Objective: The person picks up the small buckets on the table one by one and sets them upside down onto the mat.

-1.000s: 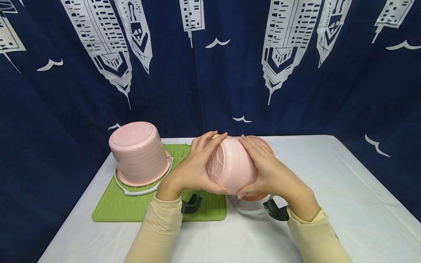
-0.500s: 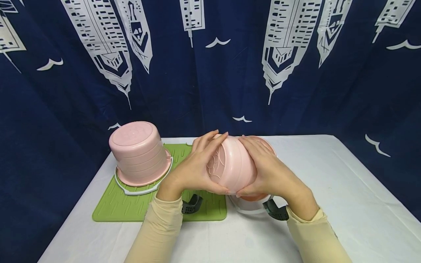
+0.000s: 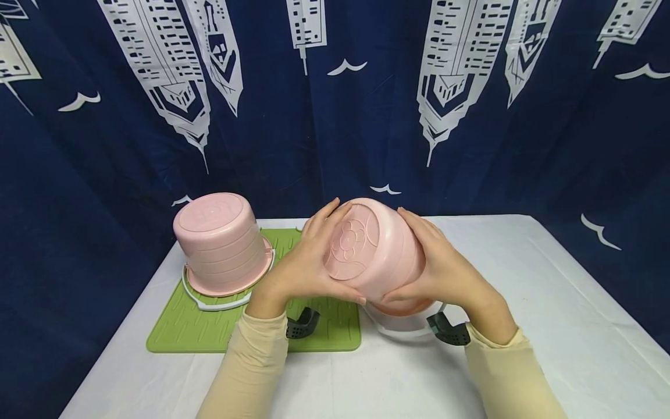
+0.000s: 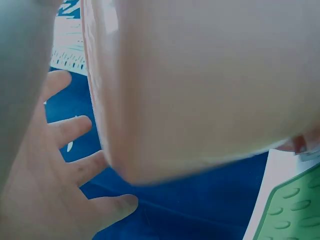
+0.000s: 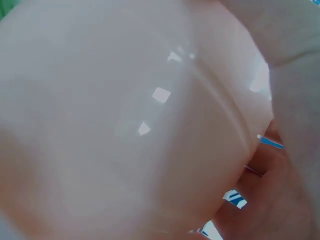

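A pink bucket (image 3: 392, 250) is held on its side, tilted, with its patterned base turned to the left. My left hand (image 3: 306, 267) holds it at the base end, fingers above and thumb below. From the other side my right hand (image 3: 447, 270) grips its wall, fingers over the top and thumb underneath. Beneath the bucket hangs its pale handle (image 3: 400, 333). In the left wrist view the bucket wall (image 4: 210, 90) fills much of the picture, beside my spread fingers (image 4: 75, 131). The bucket's opening is hidden in the head view.
A second pink bucket (image 3: 220, 244) stands upside down on a green mat (image 3: 193, 331) at the left, its pale handle lying around it. The white table (image 3: 523, 262) ends at a navy curtain (image 3: 361, 134) with a white building print.
The held bucket has risen slightly and turned, so more of its base shows. My right hand has moved a little to the right. The bucket on the mat has not moved.
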A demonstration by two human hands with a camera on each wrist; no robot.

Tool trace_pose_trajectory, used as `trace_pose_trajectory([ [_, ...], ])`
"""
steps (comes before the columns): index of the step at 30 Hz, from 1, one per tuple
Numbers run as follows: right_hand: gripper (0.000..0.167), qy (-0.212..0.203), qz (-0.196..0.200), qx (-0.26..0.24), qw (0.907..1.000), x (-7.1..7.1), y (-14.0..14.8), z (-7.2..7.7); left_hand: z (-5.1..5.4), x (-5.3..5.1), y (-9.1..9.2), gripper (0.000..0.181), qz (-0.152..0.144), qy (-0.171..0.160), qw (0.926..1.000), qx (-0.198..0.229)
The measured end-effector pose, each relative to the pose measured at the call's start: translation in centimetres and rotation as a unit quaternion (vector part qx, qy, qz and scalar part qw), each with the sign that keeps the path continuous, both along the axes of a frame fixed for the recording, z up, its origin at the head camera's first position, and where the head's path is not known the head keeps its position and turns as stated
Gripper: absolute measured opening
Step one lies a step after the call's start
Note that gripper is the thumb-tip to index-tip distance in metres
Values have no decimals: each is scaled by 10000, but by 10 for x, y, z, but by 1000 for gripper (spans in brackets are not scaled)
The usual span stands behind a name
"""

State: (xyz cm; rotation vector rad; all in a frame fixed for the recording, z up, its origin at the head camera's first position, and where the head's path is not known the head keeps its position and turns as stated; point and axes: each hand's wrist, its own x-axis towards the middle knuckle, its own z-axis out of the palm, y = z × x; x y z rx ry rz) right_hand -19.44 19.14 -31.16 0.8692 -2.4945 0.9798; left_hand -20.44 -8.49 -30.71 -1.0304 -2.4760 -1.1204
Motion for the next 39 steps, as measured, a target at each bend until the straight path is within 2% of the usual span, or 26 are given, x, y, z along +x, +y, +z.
trace_pose_trajectory([
  [6,139,-221,137,-714,9971,0,8,3,1,-2,-3,145,145,-370,9973,617],
  [9,139,-274,217,-953,9948,0,9,4,2,-2,-5,144,112,-520,9948,863],
  [13,138,-301,422,-1297,9902,7,5,13,3,-5,-7,141,-238,-451,9908,1251],
  [17,133,-369,679,-1607,9840,16,-1,24,3,-6,-8,136,-648,-450,9829,1664],
  [22,135,-609,1041,-1967,9730,3,2,10,2,-6,-7,136,-1056,-685,9706,2054],
  [25,137,-710,1159,-2057,9691,-3,3,2,1,-6,-5,139,-1145,-763,9661,2183],
  [33,144,-803,1213,-1978,9694,0,3,4,2,-4,-4,135,-1020,-752,9661,2251],
  [39,153,-455,1102,-1942,9737,7,4,8,3,-2,0,135,-1069,-811,9654,2235],
])
